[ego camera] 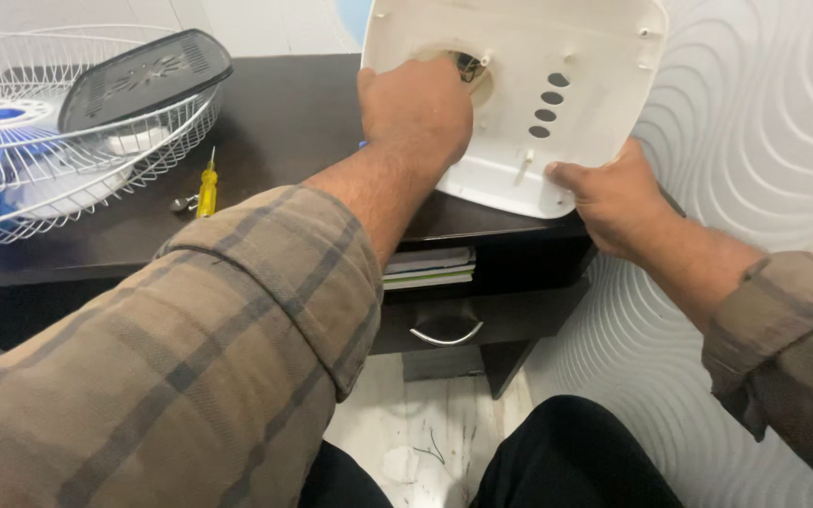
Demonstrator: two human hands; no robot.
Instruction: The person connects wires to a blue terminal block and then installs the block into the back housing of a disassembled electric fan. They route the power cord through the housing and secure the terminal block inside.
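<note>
Hands work on a cream plastic fan base (557, 179), tipped up on edge on the dark wooden desk (284, 122) so its hollow underside faces the person. The left hand (416, 113) reaches into the round opening, fingers curled out of sight, so its grip cannot be told. The right hand (613, 198) pinches the smooth lower rim to steady it. Off beyond the left forearm lie a yellow-handled screwdriver (207, 188) and a white wire grille (68, 132) carrying a dark ribbed cover (143, 75).
</note>
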